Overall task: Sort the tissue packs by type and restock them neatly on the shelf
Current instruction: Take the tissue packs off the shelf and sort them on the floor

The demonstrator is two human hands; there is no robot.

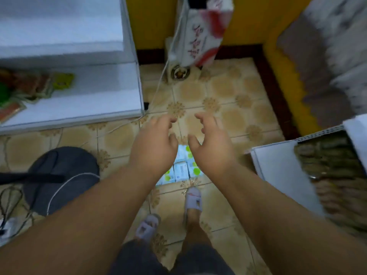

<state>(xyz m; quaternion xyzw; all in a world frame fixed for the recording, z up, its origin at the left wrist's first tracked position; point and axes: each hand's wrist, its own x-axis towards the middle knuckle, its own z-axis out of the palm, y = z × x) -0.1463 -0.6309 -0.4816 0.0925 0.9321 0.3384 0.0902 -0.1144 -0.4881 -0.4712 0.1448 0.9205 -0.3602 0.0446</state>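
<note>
Both grips loosely curled, empty: left hand (154,147), right hand (211,149) above tissue packs (181,169) on floor.

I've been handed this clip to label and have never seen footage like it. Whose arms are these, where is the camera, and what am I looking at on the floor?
There is no machine: the one picture comes from a wide-angle camera worn on a person's head, looking down past their own arms. The left hand and right hand reach forward with loosely curled fingers and hold nothing. Below them, on the tiled floor, lies a cluster of small tissue packs, white with green and blue marks, just ahead of the person's slippered feet. A white shelf at upper left carries some blurred colourful packets. A large red-and-white tissue package stands by the yellow wall. A round dark stool sits at left.
</note>
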